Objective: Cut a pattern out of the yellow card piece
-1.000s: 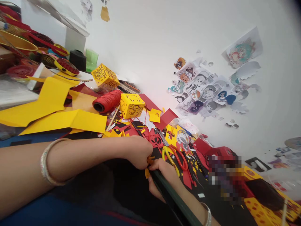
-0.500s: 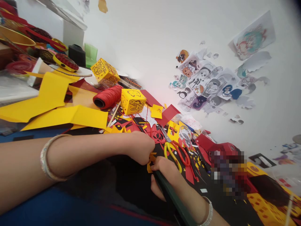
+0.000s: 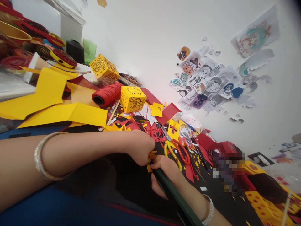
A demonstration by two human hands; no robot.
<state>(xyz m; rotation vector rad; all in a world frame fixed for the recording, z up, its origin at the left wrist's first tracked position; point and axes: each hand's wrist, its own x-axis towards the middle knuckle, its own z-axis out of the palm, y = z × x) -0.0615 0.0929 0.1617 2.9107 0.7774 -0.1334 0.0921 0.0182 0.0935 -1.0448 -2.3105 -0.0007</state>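
My left hand (image 3: 142, 146) is closed, its fingertips turned away from view, at a small cut piece of yellow-orange paper (image 3: 150, 167). Right up against it, my right hand (image 3: 164, 172) wraps around a long dark green tool (image 3: 172, 195), whose kind I cannot make out. The front end of this tool meets the paper between the two hands. Just beyond my right hand lie scissors with red handles (image 3: 184, 157) and a pair with yellow handles (image 3: 172, 153). Both hands are over the black work surface (image 3: 131, 180).
Red and yellow paper scraps litter the far side. Behind them stand a printed yellow paper box (image 3: 133, 99), a second yellow box (image 3: 103, 67) and a red thread spool (image 3: 107, 94). Folded yellow paper (image 3: 89, 116) lies left. Drawings (image 3: 207, 78) cover the white wall.
My left forearm and its bracelet have shifted slightly left. Both hands keep their hold at the yellow-orange paper, and the view has tilted a little.
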